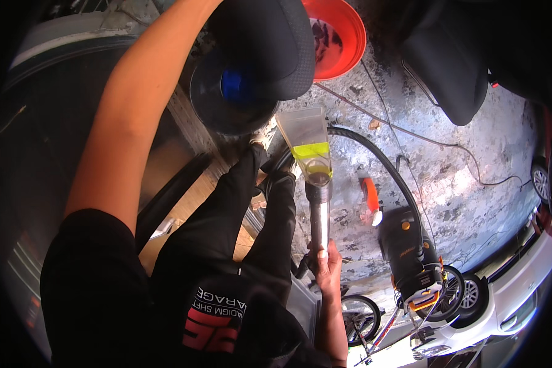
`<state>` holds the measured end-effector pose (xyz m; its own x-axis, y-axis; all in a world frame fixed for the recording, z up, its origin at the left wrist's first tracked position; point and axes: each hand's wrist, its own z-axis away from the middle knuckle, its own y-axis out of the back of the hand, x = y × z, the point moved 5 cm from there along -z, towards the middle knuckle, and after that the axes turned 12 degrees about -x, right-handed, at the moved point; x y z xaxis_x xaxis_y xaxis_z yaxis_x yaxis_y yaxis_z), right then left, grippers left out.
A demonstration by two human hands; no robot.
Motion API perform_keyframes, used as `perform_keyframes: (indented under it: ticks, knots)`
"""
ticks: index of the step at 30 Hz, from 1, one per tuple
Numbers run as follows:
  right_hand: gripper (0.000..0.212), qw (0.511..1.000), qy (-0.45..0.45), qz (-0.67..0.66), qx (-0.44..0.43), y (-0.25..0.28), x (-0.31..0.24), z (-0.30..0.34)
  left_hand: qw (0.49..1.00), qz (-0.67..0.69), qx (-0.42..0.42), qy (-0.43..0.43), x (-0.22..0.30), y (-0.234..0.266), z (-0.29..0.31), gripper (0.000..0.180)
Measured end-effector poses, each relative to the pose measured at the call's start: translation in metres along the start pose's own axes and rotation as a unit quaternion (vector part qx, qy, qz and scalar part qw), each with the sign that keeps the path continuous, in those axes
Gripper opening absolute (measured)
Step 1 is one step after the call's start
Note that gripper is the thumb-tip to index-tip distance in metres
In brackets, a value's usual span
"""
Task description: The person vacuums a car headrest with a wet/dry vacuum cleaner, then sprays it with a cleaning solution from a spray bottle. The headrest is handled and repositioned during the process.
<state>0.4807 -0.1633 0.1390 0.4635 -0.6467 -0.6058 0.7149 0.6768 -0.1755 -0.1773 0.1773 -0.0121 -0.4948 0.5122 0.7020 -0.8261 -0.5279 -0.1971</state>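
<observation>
My right hand (329,264) is closed around the metal tube of an extraction vacuum wand (320,211). The wand points up and away from me, with a wide clear nozzle (306,132) and a yellow-green band at its end. That nozzle sits just below a black padded car seat piece (270,46); whether they touch I cannot tell. My left arm (132,104) reaches up past the top edge beside the seat piece, so the left hand is out of the picture. Under the seat piece is a dark round tub (211,101) with something blue in it.
A red bucket (356,46) with dark contents stands at the top. Another black seat (448,73) is at the upper right. A black vacuum machine (405,245), its hose (386,159), an orange-and-white tool (370,196) and cables lie on the worn floor. A bicycle and white car are lower right.
</observation>
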Motion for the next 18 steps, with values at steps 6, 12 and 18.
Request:
perform_keyframes:
  ticks: [6,12,18]
  knots:
    - [0.062,0.995,0.056,0.083,0.006,-0.008,-0.048,-0.047,0.950,-0.152,0.253,-0.103,-0.023,0.015,-0.030,0.052]
    - [0.056,0.990,0.105,0.083,0.034,-0.016,-0.122,-0.147,0.986,-0.128,0.110,-0.010,-0.050,-0.023,-0.088,0.048]
    - [0.039,0.987,0.152,0.039,0.017,-0.017,-0.127,-0.247,0.997,0.040,-0.067,-0.007,-0.056,-0.007,-0.129,0.043]
